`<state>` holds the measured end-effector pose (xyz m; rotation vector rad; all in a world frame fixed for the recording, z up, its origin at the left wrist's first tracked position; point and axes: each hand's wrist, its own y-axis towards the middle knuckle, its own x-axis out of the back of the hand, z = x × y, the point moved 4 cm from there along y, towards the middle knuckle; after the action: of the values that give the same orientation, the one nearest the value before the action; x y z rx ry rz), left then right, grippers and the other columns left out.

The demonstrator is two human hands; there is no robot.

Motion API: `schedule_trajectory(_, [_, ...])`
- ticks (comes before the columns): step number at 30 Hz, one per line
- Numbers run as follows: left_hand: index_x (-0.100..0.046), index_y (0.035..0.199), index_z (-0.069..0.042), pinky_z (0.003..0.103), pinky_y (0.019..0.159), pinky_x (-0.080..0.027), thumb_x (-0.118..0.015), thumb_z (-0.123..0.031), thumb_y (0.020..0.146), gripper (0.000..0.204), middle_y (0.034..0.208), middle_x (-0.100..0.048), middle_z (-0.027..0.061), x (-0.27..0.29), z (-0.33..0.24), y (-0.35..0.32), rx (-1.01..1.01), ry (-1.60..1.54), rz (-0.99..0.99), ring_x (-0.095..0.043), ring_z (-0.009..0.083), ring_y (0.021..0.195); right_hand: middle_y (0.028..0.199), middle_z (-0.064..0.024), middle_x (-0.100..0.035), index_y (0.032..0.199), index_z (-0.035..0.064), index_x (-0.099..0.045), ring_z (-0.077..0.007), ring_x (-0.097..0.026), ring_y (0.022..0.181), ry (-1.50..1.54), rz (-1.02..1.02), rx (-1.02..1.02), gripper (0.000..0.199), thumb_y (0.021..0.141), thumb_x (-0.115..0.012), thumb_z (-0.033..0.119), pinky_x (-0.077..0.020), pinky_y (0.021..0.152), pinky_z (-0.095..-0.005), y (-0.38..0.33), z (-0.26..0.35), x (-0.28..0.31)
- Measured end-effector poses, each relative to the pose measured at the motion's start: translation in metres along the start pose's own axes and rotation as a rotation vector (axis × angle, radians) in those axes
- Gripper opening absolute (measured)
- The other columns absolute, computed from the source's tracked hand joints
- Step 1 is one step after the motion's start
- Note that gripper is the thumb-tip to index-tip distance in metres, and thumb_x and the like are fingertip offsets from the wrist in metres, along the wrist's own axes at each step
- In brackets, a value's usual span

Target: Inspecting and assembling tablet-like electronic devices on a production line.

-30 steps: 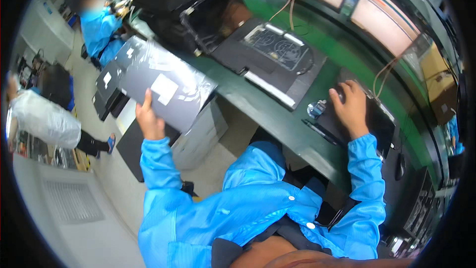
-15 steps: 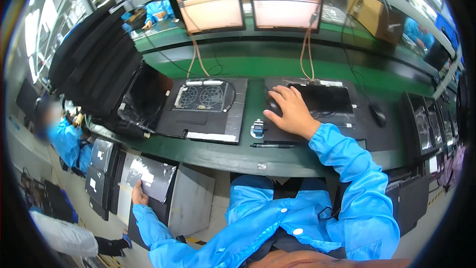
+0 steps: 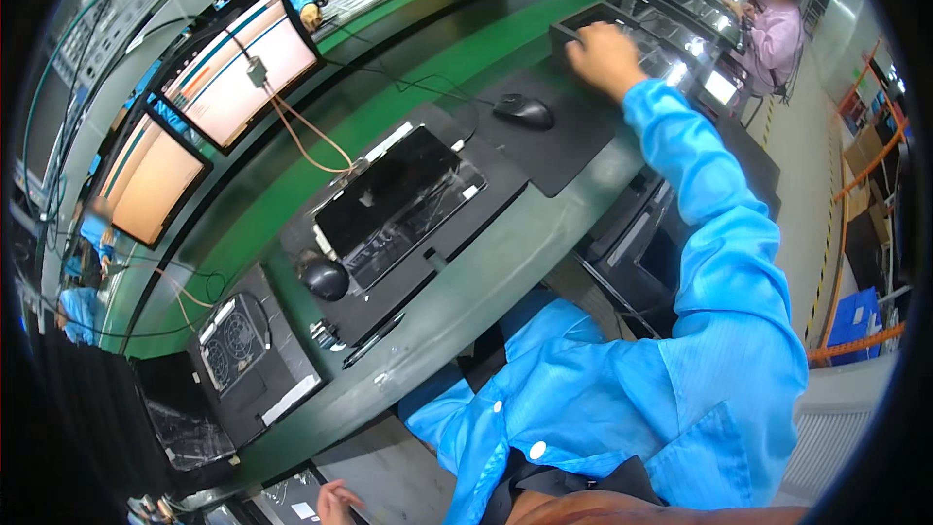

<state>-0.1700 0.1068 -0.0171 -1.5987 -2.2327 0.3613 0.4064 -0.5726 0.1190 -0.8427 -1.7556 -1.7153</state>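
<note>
At the far right of the bench, my right hand reaches over the near corner of a black tray holding dark glossy panels. Its fingers are blurred and partly turned away, so their grip does not show. Low at the bottom edge is my left hand, fingers loosely apart, beside a film-covered panel with a white label. On a black mat in the middle lies a dark display panel with white tabs at its edges. A black mouse sits at its left corner.
A second mouse rests right of the panel. A pen and a small metal clip-like piece lie near the front edge. Two lit monitors stand behind, with cables hanging down. Another mat holds a twin-circle fixture. A person in pink sits far right.
The view has swung to the right. My right hand has left the mouse and moved over to the tray. My left hand has come off the film-covered panel it was touching.
</note>
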Motion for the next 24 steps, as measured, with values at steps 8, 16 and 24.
schedule_trajectory(8, [-0.057,0.132,0.006,0.032,0.074,-0.05,-0.066,-0.05,0.099,0.065,0.085,-0.063,0.0058,-0.174,-0.052,0.075,-0.051,-0.052,0.748,-0.06,0.015,0.078,0.149,-0.0325,-0.051,0.148,-0.0097,-0.046,-0.0424,-0.048,0.141,0.12,0.652,-0.274,0.117,0.082,-0.052,0.087,-0.0349,0.118,-0.0426,0.021,-0.207,-0.094])
schedule_trajectory(16, [-0.057,0.135,0.0,0.028,0.075,-0.05,-0.057,-0.023,0.108,0.035,0.087,-0.061,0.0031,-0.273,-0.109,0.1,-0.07,-0.178,0.707,-0.058,0.0107,0.08,0.103,-0.0182,-0.073,0.112,-0.0098,-0.069,-0.0255,-0.068,0.093,0.503,0.596,-0.272,0.068,0.078,-0.087,0.046,-0.0521,0.082,-0.0426,0.079,-0.215,-0.104])
schedule_trajectory(24, [-0.056,0.136,-0.001,0.031,0.085,-0.053,-0.062,-0.018,0.106,0.036,0.097,-0.063,0.0033,-0.279,-0.112,0.109,-0.221,-0.185,0.606,-0.061,0.0115,0.091,0.099,-0.0144,-0.061,0.106,-0.0021,-0.06,-0.032,-0.062,0.087,0.104,-0.16,0.429,0.024,0.096,-0.07,0.017,-0.0494,0.077,-0.0378,0.069,-0.049,0.103])
